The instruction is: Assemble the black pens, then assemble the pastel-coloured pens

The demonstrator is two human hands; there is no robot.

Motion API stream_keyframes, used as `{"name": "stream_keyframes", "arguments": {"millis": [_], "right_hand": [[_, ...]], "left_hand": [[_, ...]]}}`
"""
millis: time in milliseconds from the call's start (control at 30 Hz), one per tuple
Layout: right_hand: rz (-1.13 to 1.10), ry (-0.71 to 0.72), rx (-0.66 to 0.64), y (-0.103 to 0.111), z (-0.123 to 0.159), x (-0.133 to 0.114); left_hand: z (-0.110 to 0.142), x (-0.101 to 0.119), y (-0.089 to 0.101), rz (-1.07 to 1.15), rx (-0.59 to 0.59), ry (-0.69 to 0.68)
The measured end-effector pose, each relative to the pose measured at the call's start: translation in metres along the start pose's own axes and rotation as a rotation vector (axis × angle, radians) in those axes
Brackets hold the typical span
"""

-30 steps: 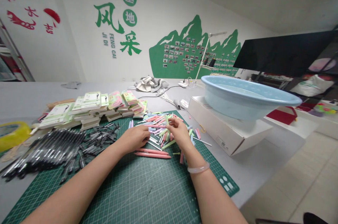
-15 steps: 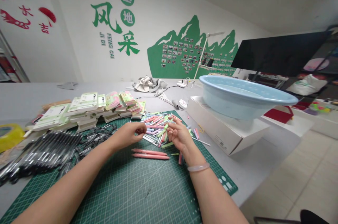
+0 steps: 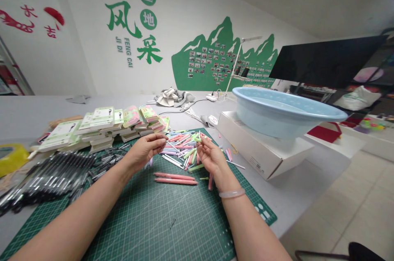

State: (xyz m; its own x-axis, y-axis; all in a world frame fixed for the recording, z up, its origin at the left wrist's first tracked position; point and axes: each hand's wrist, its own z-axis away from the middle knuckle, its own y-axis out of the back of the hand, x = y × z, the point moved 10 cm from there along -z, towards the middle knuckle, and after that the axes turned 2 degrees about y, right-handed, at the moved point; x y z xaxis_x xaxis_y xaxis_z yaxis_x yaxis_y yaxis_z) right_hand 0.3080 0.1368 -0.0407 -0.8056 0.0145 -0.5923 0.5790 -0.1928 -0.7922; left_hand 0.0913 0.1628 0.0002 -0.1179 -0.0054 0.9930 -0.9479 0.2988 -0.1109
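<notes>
My left hand (image 3: pixel 144 152) is raised a little above the green cutting mat (image 3: pixel 160 220), its fingertips pinched together on a thin pale piece that I cannot name. My right hand (image 3: pixel 211 156) faces it, fingers curled round a light green pen part (image 3: pixel 197 139). Between and behind both hands lies a heap of pastel pen barrels and caps (image 3: pixel 181 146). Two assembled pink pens (image 3: pixel 175 179) lie side by side on the mat just in front of the hands. A pale bangle (image 3: pixel 231 193) circles my right wrist.
Black pen refills (image 3: pixel 52 175) are piled at the left. Stacks of flat packaging cards (image 3: pixel 101 127) sit behind them. A light blue basin (image 3: pixel 283 113) rests on a white box (image 3: pixel 261 146) at the right. Yellow tape (image 3: pixel 12 156) lies far left. The table edge drops off at the right.
Both hands have lifted off the pile of parts and drawn toward each other. The left hand now pinches a small piece; the right holds a green part upright.
</notes>
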Motion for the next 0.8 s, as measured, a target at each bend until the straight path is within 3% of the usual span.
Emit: {"name": "stream_keyframes", "arguments": {"millis": [100, 167, 233, 333, 467, 567, 700, 800], "right_hand": [[-0.009, 0.081, 0.035, 0.007, -0.002, -0.016], [-0.028, 0.125, 0.079, 0.014, -0.003, -0.025], [-0.041, 0.146, 0.104, 0.017, -0.003, -0.031], [-0.051, 0.138, 0.108, 0.018, -0.003, -0.032], [-0.058, 0.126, 0.112, 0.017, -0.002, -0.032], [-0.060, 0.118, 0.126, 0.018, -0.002, -0.031], [-0.049, 0.112, 0.125, 0.018, -0.002, -0.032], [-0.026, 0.124, 0.121, 0.019, -0.003, -0.034]], "left_hand": [[0.003, 0.005, -0.010, -0.157, -0.043, -0.016], [0.008, 0.012, -0.026, -0.249, -0.114, -0.056], [0.014, 0.017, -0.050, -0.390, -0.199, -0.106], [0.023, 0.016, -0.096, -0.775, -0.320, -0.256], [0.031, -0.011, -0.148, -1.232, -0.386, -0.366], [0.036, -0.028, -0.177, -1.373, -0.426, -0.410], [0.037, -0.036, -0.189, -1.437, -0.421, -0.409], [0.027, -0.024, -0.174, -1.365, -0.370, -0.429]]}}
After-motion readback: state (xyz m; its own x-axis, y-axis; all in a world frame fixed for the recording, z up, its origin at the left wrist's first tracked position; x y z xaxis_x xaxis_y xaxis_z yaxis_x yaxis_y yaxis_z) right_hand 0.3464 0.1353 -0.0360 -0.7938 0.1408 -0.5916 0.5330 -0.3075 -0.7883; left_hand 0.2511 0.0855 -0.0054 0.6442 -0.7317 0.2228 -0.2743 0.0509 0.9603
